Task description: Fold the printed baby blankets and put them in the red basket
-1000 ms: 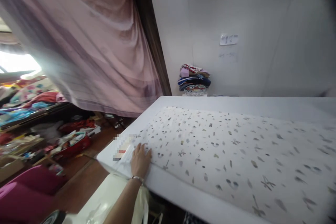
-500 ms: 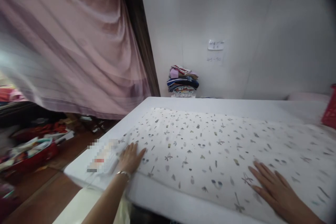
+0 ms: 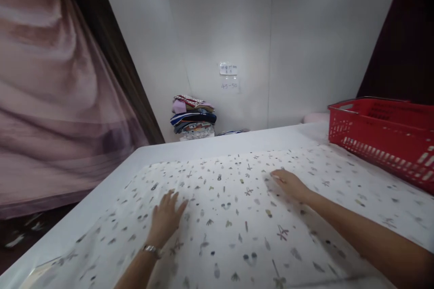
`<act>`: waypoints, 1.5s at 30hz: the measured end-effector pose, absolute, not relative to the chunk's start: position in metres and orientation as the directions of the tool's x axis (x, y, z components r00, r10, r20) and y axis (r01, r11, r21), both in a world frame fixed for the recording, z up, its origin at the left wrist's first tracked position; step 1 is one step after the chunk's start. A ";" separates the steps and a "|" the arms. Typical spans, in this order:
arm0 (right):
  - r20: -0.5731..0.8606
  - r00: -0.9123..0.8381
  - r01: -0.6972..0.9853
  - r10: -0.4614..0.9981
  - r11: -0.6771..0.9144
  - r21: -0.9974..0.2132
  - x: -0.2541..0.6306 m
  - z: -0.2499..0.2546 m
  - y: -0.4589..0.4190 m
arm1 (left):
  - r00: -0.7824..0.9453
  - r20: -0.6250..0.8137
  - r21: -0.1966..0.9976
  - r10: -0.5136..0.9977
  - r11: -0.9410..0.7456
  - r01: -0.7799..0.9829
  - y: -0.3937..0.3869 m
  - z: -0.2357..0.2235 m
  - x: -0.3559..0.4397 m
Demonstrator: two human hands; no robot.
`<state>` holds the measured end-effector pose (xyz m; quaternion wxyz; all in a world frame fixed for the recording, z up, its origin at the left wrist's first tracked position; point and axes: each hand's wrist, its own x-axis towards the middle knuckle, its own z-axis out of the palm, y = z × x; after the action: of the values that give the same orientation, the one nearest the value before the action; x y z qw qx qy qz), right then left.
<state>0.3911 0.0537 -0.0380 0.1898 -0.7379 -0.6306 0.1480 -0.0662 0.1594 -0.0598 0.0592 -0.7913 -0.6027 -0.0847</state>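
Note:
A white cloth (image 3: 237, 207) printed with small dark figures lies spread over a white table (image 3: 135, 158). My left hand (image 3: 166, 216) lies flat on the cloth with its fingers stretched out, a bracelet at the wrist. My right hand (image 3: 290, 184) rests palm down on the cloth further back and to the right, fingers extended toward the left. Neither hand holds anything.
A red plastic basket (image 3: 383, 137) stands on the table at the right. A stack of folded clothes (image 3: 193, 117) sits against the white wall, under a small paper note (image 3: 228, 69). A pink curtain (image 3: 50, 99) hangs at the left.
The view has swung right, bringing the red basket in. My left hand has slid from the cloth's left edge toward the middle. My right hand has moved forward across the cloth.

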 end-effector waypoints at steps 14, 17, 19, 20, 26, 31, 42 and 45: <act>-0.024 0.122 0.966 0.992 -0.124 -0.228 0.359 -0.040 0.243 | 0.342 0.076 -0.048 0.937 -0.339 0.940 0.156 -0.086 -0.014; -0.031 0.099 0.980 0.995 -0.102 -0.169 0.352 -0.043 0.258 | 0.339 0.081 -0.036 0.937 -0.338 0.941 0.156 -0.088 -0.014; -0.020 0.083 0.986 0.996 -0.085 -0.143 0.351 -0.045 0.264 | 0.332 0.076 -0.020 0.940 -0.331 0.943 0.156 -0.087 -0.013; -0.016 0.073 0.988 0.997 -0.074 -0.134 0.351 -0.045 0.266 | 0.327 0.072 -0.014 0.942 -0.327 0.945 0.155 -0.086 -0.012; 0.014 0.044 0.992 0.999 -0.042 -0.115 0.354 -0.050 0.268 | 0.322 0.068 -0.017 0.944 -0.322 0.947 0.153 -0.082 -0.011; -0.005 0.156 0.981 0.988 -0.155 -0.117 0.358 -0.051 0.278 | 0.350 0.134 -0.026 0.927 -0.349 0.937 0.154 -0.088 -0.015; -0.091 0.152 0.977 0.984 -0.164 -0.135 0.375 -0.050 0.286 | 0.323 0.088 0.049 0.942 -0.328 0.944 0.144 -0.075 -0.005; -0.082 0.162 0.980 0.983 -0.170 -0.105 0.375 -0.051 0.288 | 0.306 0.055 0.070 0.950 -0.310 0.948 0.142 -0.071 -0.003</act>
<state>0.3745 0.2880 -0.0514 0.0137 -0.7621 -0.6440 0.0651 -0.0035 0.1420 -0.0714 -0.0123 -0.8081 -0.5874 -0.0430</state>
